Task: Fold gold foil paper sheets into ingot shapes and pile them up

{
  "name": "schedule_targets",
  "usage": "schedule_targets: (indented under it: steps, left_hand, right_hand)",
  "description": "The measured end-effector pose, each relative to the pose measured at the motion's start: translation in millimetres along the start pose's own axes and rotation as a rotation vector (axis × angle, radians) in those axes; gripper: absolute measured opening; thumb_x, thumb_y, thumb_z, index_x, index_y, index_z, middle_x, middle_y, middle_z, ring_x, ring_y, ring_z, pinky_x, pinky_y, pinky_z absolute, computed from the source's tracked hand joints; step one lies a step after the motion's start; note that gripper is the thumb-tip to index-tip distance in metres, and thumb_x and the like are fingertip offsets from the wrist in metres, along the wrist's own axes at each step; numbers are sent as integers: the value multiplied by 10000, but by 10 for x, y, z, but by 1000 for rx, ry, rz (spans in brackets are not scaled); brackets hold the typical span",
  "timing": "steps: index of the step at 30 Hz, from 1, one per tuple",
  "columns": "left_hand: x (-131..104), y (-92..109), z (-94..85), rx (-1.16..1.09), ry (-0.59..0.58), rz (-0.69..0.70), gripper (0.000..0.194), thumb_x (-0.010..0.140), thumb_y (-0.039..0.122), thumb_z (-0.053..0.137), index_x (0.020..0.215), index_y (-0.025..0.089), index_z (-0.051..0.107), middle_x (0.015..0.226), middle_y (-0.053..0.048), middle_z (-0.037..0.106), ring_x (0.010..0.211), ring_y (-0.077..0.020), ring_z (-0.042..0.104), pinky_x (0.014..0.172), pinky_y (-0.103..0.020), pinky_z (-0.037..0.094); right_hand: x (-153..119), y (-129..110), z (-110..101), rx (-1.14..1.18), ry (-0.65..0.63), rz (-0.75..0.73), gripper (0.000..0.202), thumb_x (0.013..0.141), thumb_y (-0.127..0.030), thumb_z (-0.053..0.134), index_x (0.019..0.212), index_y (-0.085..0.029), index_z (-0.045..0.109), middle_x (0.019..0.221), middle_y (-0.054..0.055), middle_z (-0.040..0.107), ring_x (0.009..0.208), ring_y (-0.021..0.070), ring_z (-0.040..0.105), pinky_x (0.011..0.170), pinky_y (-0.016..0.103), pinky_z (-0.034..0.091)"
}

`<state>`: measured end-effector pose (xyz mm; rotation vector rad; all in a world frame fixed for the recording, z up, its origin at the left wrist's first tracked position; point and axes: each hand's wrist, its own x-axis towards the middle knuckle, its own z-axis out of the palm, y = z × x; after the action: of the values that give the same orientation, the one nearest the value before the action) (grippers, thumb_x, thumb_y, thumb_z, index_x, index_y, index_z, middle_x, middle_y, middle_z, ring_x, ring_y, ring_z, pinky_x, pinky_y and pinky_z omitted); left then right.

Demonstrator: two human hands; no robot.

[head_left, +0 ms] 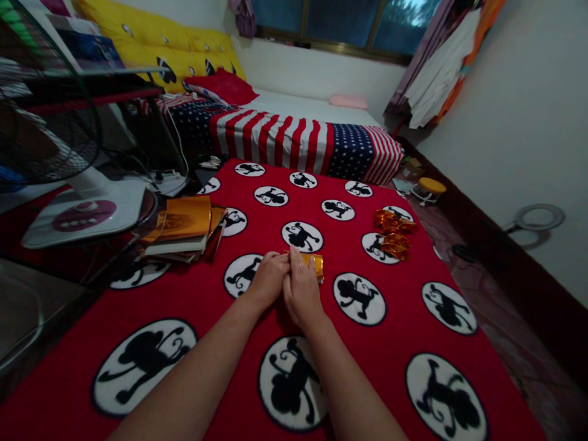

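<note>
A small folded piece of gold foil paper [316, 266] rests on the red blanket [285, 318]. My right hand [301, 294] lies over it with the fingers together, gripping it, and the gold end sticks out to the right. My left hand [270, 278] is closed at the paper's left end, its fingertips touching my right hand. Much of the paper is hidden beneath my fingers. To the left sits a loose stack of gold and white paper sheets [186, 220]. Crumpled-looking, shiny orange foil pieces [395, 233] lie to the right.
A fan base [87, 208] stands at the left, near a small table [92, 92]. Beyond the blanket is a bed with a flag-patterned cover [294, 138]. A yellow stool [432, 187] and a grey ring-shaped object [537, 214] are by the right wall.
</note>
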<state>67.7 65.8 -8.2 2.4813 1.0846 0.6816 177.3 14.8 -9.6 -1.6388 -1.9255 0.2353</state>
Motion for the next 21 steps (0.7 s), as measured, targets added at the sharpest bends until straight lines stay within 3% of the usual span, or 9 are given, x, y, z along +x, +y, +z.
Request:
schedule_targets:
  steps: [3,8,13,17,21]
  left_hand:
    - [-1,6,-37,-31,-27,-15,309,868,100,495,1029,228,725,1168,-87,695,1074,-217,632,922,-403,399]
    - [-14,-27,-59,-80,-47,-48,412,828,80,527,1149,289,679,1262,-53,642,1172,-212,599,940,-393,404]
    - [-12,-76,-1,-108,-20,-74,358,844,102,531,1096,285,707,1212,-35,669,1152,-212,620,937,-387,441]
    - [-9,-96,9,-121,2,-61,351,830,80,539,1059,271,724,1189,-36,681,1131,-191,635,965,-367,459]
    - [5,-4,-43,-120,42,-64,309,833,97,545,1014,257,738,1135,-36,714,1070,-197,663,983,-393,459]
  right_hand:
    - [6,-18,36,-8,-39,66,634,876,-184,375,1476,-17,253,1510,198,338,1421,254,282,1168,485,130]
    - [-82,47,-46,-106,-72,130,641,935,-343,384,1480,-26,265,1525,186,307,1433,257,253,1177,484,99]
    - [-149,125,-133,-220,-65,258,622,956,-369,325,1487,-53,262,1532,178,289,1439,272,233,1154,546,80]
    - [-155,132,-140,-295,-100,280,629,963,-380,293,1504,-71,214,1550,146,262,1450,240,201,1158,526,71]
    - [-165,113,-110,-382,-122,264,641,948,-402,321,1491,-66,263,1569,140,212,1460,252,153,1162,501,63]
